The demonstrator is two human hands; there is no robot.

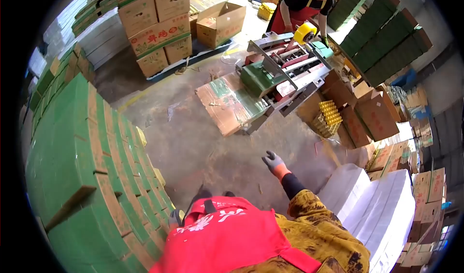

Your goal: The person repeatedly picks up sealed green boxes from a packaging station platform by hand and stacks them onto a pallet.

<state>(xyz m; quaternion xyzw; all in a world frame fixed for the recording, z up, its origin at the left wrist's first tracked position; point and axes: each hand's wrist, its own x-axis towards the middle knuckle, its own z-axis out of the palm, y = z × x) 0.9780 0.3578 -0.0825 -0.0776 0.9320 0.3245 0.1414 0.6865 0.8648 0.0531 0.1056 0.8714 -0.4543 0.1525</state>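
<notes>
While the gloved right hand [276, 165] is hanging in mid-air in the head view, fingers parted and holding nothing, a carton [220, 109] is lying ahead at the near end of a machine [285, 77]. The left hand [175, 219] is barely showing beside the green boxes [65, 147], so its grip cannot be told, and a co-worker [300, 4] is standing beyond.

Apron [232, 241], 6 o'clock: cloth, smooth, slight sheen. Sleeve [321, 220], 5 o'clock: patterned cloth, matt. Right hand [276, 165], 4 o'clock: matt fabric-like glove. White stack [374, 203], 4 o'clock: smooth; film or paper unclear. Green carton stack [108, 171], 8 o'clock: cardboard, smooth face, faint gloss. Machine [263, 77], 1 o'clock: painted and bare metal. Tape roll [303, 32], 1 o'clock: glossy plastic. Floor [193, 142], centre: concrete, scuffed, dull sheen.
</notes>
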